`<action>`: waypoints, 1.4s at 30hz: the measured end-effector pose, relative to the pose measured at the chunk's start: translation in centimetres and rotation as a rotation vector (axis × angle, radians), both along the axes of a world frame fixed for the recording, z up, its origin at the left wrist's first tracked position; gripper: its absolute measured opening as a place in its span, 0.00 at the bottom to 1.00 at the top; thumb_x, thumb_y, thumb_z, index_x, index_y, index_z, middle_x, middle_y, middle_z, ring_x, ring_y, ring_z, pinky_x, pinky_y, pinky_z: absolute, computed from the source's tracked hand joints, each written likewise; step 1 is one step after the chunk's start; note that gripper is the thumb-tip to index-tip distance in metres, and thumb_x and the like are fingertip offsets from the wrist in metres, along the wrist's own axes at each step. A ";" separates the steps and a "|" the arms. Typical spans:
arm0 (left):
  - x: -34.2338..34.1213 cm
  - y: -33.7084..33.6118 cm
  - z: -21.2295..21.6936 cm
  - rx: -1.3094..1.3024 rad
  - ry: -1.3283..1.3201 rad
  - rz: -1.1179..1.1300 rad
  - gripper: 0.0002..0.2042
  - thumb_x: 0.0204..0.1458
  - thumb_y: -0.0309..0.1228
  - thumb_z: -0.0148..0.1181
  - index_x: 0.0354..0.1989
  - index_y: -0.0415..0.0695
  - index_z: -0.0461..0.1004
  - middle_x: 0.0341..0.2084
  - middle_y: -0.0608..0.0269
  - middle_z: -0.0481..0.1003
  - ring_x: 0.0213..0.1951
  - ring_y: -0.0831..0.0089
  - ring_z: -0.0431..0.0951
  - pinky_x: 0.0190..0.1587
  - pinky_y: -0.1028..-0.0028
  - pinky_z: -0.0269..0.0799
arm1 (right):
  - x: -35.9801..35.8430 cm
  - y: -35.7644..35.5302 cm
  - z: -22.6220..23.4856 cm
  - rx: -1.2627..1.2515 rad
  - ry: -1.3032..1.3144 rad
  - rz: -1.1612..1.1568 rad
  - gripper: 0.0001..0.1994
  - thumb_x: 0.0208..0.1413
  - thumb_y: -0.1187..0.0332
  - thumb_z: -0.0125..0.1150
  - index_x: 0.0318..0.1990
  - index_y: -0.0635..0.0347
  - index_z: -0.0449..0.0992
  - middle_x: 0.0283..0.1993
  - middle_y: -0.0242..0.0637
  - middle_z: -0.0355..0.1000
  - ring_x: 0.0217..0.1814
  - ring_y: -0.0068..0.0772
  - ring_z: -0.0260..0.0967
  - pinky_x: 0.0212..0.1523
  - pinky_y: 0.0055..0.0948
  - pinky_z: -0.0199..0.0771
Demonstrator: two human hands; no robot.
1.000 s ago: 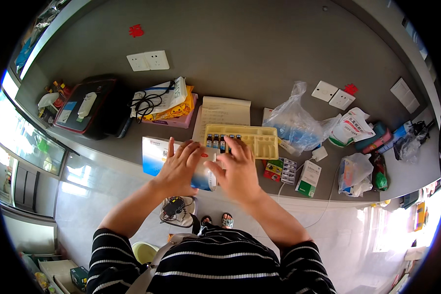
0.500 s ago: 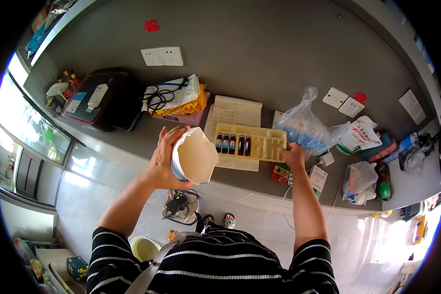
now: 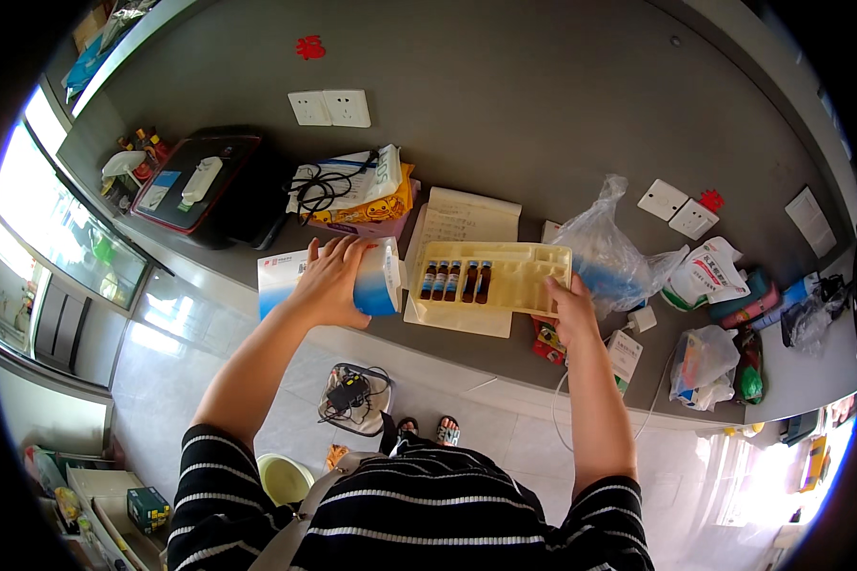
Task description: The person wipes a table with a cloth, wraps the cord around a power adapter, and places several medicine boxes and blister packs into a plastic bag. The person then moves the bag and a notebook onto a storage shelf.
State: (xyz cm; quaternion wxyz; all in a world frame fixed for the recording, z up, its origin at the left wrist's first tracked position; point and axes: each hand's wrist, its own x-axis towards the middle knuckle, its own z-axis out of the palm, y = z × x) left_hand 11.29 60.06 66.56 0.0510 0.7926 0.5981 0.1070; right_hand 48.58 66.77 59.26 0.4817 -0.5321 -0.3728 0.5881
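My left hand (image 3: 331, 284) is closed round a white-and-blue carton (image 3: 381, 278), which lies sideways with its right end toward the tray. Between my right thumb and fingers is the right end of a cream plastic tray (image 3: 519, 268); my right hand (image 3: 574, 309) grips it there. Several small brown glass vials (image 3: 455, 282) stand side by side in the tray's left half, and the slots on its right hold none. The tray's left end is right by the carton's end; whether they touch I cannot tell. An open notebook (image 3: 471, 211) lies under and behind the tray.
On the left of the counter stand a black printer (image 3: 200, 186) and a pile of packets with a black cable (image 3: 326, 193). Clear plastic bags (image 3: 600, 243), a white pouch (image 3: 705, 276), a charger (image 3: 642, 319) and small boxes (image 3: 624, 357) crowd the right.
The carton has turned from its open mouth facing up to lying sideways, its end now toward the tray. My right hand has lifted the tray slightly and still holds its right end.
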 end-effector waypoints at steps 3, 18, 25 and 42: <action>-0.3 1.3 -0.9 -0.023 -0.020 0.012 0.51 0.20 0.41 0.72 0.61 0.45 0.53 0.57 0.50 0.61 0.62 0.52 0.57 0.65 0.45 0.42 | 0.3 -1.7 2.1 0.013 0.122 -0.053 0.15 0.59 0.67 0.55 0.53 0.53 0.65 0.46 0.34 0.72 0.41 0.32 0.75 0.28 0.33 0.81; 2.7 4.3 -1.0 -0.234 -0.082 -0.097 0.56 0.19 0.44 0.73 0.64 0.41 0.51 0.57 0.47 0.63 0.61 0.51 0.59 0.64 0.59 0.48 | 2.2 -4.9 4.3 0.084 0.357 -0.119 0.13 0.59 0.68 0.55 0.51 0.51 0.68 0.43 0.35 0.73 0.37 0.33 0.75 0.26 0.33 0.79; 3.7 4.0 -0.6 -0.257 0.011 -0.102 0.57 0.20 0.44 0.73 0.65 0.41 0.48 0.60 0.46 0.58 0.63 0.52 0.55 0.66 0.53 0.44 | 2.1 -5.4 4.7 -0.062 0.226 0.010 0.15 0.59 0.67 0.55 0.53 0.49 0.66 0.49 0.31 0.70 0.44 0.33 0.74 0.30 0.39 0.79; 3.4 1.8 0.3 -0.180 0.137 -0.137 0.63 0.20 0.46 0.76 0.67 0.43 0.40 0.64 0.46 0.49 0.67 0.51 0.46 0.67 0.46 0.35 | 2.8 -5.1 5.9 -0.061 0.158 0.148 0.19 0.59 0.70 0.55 0.58 0.57 0.64 0.51 0.35 0.70 0.50 0.32 0.70 0.43 0.38 0.76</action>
